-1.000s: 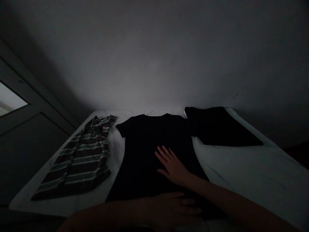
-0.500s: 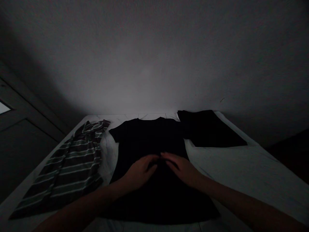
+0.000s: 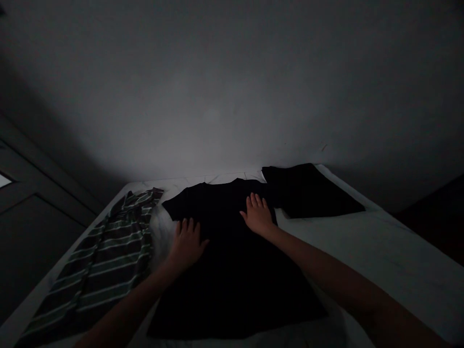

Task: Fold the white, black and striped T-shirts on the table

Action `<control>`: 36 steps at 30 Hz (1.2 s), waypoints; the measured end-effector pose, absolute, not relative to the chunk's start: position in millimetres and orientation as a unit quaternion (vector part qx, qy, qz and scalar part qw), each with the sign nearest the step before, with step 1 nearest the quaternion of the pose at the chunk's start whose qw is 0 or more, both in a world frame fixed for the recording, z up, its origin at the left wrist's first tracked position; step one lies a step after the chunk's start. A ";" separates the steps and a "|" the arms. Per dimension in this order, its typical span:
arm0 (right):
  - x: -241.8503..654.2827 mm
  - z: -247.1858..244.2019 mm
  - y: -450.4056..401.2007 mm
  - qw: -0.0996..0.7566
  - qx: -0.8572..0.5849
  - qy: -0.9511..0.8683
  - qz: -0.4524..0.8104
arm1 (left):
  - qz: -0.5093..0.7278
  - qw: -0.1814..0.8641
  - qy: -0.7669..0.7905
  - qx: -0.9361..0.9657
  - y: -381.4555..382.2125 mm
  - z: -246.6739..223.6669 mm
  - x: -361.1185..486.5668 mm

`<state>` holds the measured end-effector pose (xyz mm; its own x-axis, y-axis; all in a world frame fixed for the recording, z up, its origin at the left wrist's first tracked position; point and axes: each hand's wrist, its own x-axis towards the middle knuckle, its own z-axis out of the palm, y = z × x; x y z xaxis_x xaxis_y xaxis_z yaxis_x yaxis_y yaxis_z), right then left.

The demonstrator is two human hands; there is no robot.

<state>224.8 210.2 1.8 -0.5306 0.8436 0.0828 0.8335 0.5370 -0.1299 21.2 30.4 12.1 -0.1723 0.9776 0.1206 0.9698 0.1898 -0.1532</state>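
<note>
**Two flat hands pressing a black T-shirt smooth on a white bed**

Two bare hands lie palm down on a black T-shirt point(image 3: 232, 261) spread face up across a white bed sheet point(image 3: 380, 251) in a very dim room. The shirt sits in the middle of the bed, its neckline toward the far wall and its hem nearest the viewer.

The left hand point(image 3: 186, 244) rests fully open, fingers together and extended, on the shirt's left edge just below the left sleeve. It grips nothing. The right hand point(image 3: 258, 215) is likewise spread flat, fingers pointing toward the collar, on the upper right chest near the right shoulder. It also holds nothing; both only press on the cloth.

A striped shirt point(image 3: 108, 256), in dark and pale green bands, lies flat on the left side of the bed, just beside the black shirt and apart from it. A folded black garment point(image 3: 308, 191) lies at the far right corner, its near edge touching or overlapping the T-shirt's right sleeve; the darkness hides which.

Judging from the hand positions, the step looks like smoothing. It would go best with palms kept flat and light, stroking outward from the centre to the sleeves and seams, so wrinkles are pushed off the edge rather than bunched, and without dragging the shirt across the sheet.
</note>
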 end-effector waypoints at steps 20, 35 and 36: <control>280.5 -7.8 136.3 0.041 -0.150 -0.980 0.123 | -0.042 -0.028 -0.607 -0.793 7.6 -6.3 72.6; 428.0 -0.4 73.4 0.213 -0.147 -0.958 0.122 | -0.098 -0.045 -0.564 -0.819 -95.8 -1.2 58.4; 429.2 0.3 74.0 0.237 -0.153 -0.951 0.130 | -0.107 -0.035 -0.568 -0.816 -98.5 -1.4 57.2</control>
<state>429.2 74.0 0.3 -0.8411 0.3531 0.4098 0.2300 0.9191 -0.3199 57.2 -98.5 -1.4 0.3330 0.9334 0.1339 0.9183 -0.3533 0.1787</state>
